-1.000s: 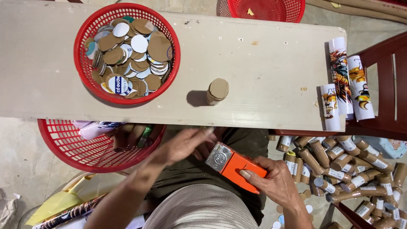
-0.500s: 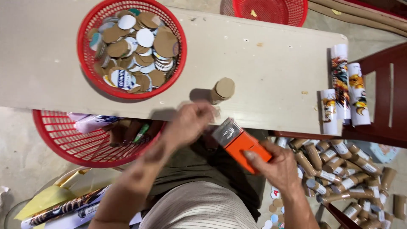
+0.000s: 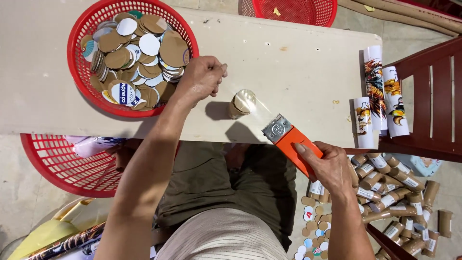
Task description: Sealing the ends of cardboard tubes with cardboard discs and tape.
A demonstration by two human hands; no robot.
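Nearest the camera, the person's lap fills the lower middle, in olive trousers (image 3: 216, 188) and a striped shirt (image 3: 224, 238). To the right of the lap a heap of short cardboard tubes (image 3: 392, 190) lies on the floor, with small round discs scattered beside it. To the left, under the bench edge, sits a red basket (image 3: 62, 166) holding what looks like a pale plastic bag, though the view there is too dim to be sure.

The right hand (image 3: 329, 166) is closed around the orange handle of a tape dispenser (image 3: 288, 142), whose toothed metal blade points up and left over the near edge of the bench (image 3: 288, 62). A strip of clear tape (image 3: 250, 103) runs from that blade, across the top of a small cardboard tube (image 3: 239, 105) standing upright on the bench, and on to the left hand (image 3: 202, 77). The left hand has its fingers pinched together on the far end of the tape, just beside the rim of a second red basket (image 3: 77, 45). The tube stands between the two hands, near the front edge of the bench.

That basket on the bench is full of round cardboard discs (image 3: 139, 53), brown and white. At the right end of the bench lie three rolled printed paper sheets (image 3: 380, 96), next to a dark red wooden chair (image 3: 433, 96). Farthest off, a third red basket (image 3: 293, 9) sits beyond the bench
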